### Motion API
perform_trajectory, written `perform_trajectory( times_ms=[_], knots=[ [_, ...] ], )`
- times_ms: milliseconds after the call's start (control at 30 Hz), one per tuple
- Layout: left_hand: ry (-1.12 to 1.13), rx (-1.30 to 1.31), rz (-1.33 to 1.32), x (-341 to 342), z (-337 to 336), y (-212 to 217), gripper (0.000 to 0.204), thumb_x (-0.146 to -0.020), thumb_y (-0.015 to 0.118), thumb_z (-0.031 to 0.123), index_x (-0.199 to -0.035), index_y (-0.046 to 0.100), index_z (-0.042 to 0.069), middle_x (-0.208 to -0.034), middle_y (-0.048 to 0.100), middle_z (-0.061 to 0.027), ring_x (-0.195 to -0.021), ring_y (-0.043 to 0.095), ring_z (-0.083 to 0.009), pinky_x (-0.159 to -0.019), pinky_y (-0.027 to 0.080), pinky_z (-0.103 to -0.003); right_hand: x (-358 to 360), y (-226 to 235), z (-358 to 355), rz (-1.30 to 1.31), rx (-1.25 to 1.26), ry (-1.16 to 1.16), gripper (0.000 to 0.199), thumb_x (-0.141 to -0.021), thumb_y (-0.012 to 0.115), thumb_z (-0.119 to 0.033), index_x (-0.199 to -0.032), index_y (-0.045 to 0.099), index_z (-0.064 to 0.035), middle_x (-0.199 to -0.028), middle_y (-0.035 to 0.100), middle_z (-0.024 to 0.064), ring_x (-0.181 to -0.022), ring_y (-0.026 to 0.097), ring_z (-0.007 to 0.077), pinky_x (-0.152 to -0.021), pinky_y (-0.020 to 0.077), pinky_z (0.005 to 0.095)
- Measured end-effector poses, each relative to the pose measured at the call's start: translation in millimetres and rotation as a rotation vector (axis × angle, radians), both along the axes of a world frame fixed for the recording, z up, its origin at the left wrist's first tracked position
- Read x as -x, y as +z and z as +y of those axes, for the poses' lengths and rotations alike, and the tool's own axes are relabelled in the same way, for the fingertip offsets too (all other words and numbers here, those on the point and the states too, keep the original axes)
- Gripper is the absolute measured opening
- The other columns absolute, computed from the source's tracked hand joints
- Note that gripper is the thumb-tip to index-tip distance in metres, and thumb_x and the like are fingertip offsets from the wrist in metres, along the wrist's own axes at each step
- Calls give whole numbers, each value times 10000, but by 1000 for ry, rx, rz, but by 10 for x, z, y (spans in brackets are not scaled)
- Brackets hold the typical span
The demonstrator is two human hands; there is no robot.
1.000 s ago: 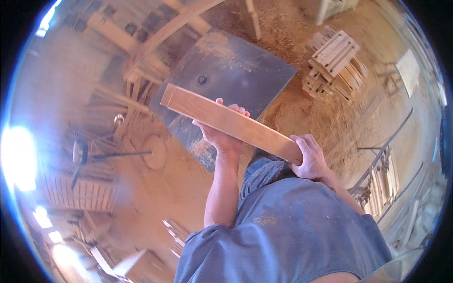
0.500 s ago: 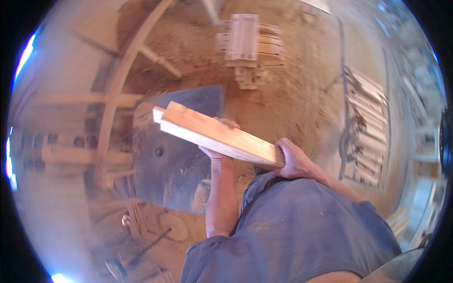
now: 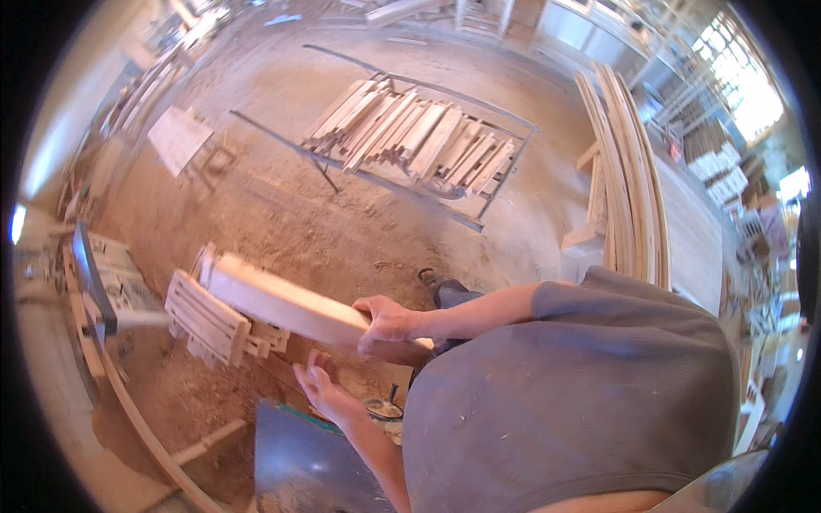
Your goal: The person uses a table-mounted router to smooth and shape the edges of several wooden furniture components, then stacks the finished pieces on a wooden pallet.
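My right hand [image 3: 389, 323] is closed around the near end of a pale, square-cut wooden bar [image 3: 286, 299], which stretches out to the left. What looks like a second piece shows at the bar's far end, though blur keeps me from being sure. Just below the bar, my left hand [image 3: 323, 385] has its fingers apart and holds nothing. Behind the bar's far end sits a stack of short slotted wooden pieces [image 3: 205, 316], partly hidden by it.
Under my left forearm lies a dark flat machine top [image 3: 316, 466] with sawdust on it. Farther off, a low metal rack [image 3: 351, 171] carries many wooden bars [image 3: 402, 128]. Long boards [image 3: 629, 171] lie to the right. Sawdust covers the floor [image 3: 282, 214].
My view has swung to the right, bringing the rack to the middle. My left hand has let go of the wood; my right hand keeps its hold near the end.
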State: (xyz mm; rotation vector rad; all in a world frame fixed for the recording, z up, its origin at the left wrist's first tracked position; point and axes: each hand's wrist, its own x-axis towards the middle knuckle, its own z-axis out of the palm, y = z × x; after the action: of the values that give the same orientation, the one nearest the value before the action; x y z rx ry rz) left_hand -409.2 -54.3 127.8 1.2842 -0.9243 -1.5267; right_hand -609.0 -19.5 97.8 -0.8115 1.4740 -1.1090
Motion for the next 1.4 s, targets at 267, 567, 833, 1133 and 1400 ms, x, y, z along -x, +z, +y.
perform_trajectory(
  times_ms=[267,567,833,1133,1400],
  knots=[
    [-407,-387,36,-886,535,-1855,476,-1085,589,150,-1498,469,-56,-1149,715,-170,-1022,668,-202,-857,540,-316,1474,-1013,-29,-297,-206,-873,493,-657,889,-102,-1090,703,42,-979,742,161,-856,718,260,-796,602,418],
    [-475,-3,349,822,188,-127,449,-1034,651,202,-1419,569,-14,-1482,578,-254,-1306,610,-389,-1061,520,-484,2790,-1311,538,-185,-379,-1268,436,-691,845,-112,-1058,690,65,-911,747,169,-758,738,276,-670,609,422],
    [-537,554,487,2396,-436,2610,281,-916,699,301,-1098,662,90,-1152,671,-41,-1110,556,-325,-950,466,-494,3129,-1499,-265,-330,-230,-1267,424,-702,854,-146,-1022,709,91,-904,743,176,-733,725,277,-665,594,417],
    [-438,651,463,2240,-949,2667,361,-1035,592,364,-901,558,31,-992,652,-6,-968,554,-287,-777,486,-450,3035,-1245,-1271,-251,-206,-1178,390,-703,857,-145,-978,723,95,-869,742,180,-723,731,290,-666,592,414],
    [-568,470,78,2509,-2062,2531,307,-1032,533,196,-779,437,51,-844,394,-111,-738,421,-211,-690,461,-368,3775,-1564,-2070,-103,-375,-1155,478,-714,864,-154,-1083,685,92,-935,736,202,-801,735,306,-707,607,437]
  ],
)
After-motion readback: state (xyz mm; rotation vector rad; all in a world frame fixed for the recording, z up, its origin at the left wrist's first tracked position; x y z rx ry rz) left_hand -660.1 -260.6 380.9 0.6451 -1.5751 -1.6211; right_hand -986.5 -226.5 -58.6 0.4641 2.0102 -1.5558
